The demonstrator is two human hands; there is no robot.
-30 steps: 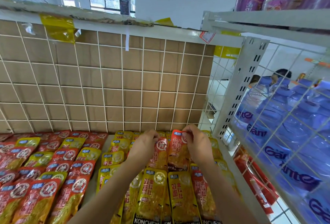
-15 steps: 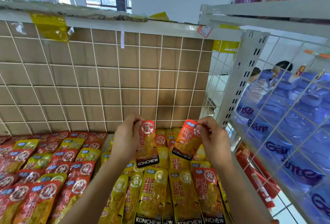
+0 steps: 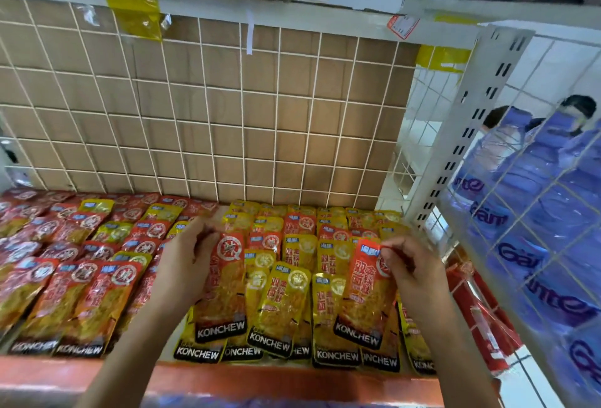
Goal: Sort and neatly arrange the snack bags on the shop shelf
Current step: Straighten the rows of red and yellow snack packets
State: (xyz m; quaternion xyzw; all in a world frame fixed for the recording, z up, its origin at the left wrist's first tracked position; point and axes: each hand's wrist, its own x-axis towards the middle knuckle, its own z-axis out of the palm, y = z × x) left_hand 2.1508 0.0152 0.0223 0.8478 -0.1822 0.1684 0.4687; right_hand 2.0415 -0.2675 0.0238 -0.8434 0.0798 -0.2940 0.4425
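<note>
Snack bags [image 3: 300,250] lie flat in overlapping rows on the shelf [image 3: 260,378], under and around both hands, with their black KONCHEW bands toward the orange front lip. Well to the left of the left hand's fingers the rows are mostly red bags [image 3: 81,290], with a few yellow ones mixed in farther back.

The left hand [image 3: 187,269] reaches in from the near edge. Its fingers [image 3: 201,233] are curled round the upper left edge of the left red bag [image 3: 227,281], though that corner is blurred and the exact grip is hard to read. This bag lies on top of other bags, with its round emblem just right of the fingertips.

Between the two hands, yellow bags [image 3: 287,297] sit side by side, some partly tucked under the held ones.

Next comes the right red bag [image 3: 364,297], slightly tilted, its lower end resting over the yellow rows. The right hand [image 3: 414,272] pinches its upper right corner between thumb and forefinger [image 3: 395,251], and the other fingers are curled in behind.

Beyond all the fingertips a white wire grid [image 3: 242,121] rises at the back of the shelf, with brown cardboard [image 3: 224,108] behind it.

To the right of the right hand stands a white slotted upright post [image 3: 471,134]. Past it a wire side panel shows water bottles [image 3: 536,212] in blue wrap. Red packets [image 3: 481,320] lie just right of the right wrist.
</note>
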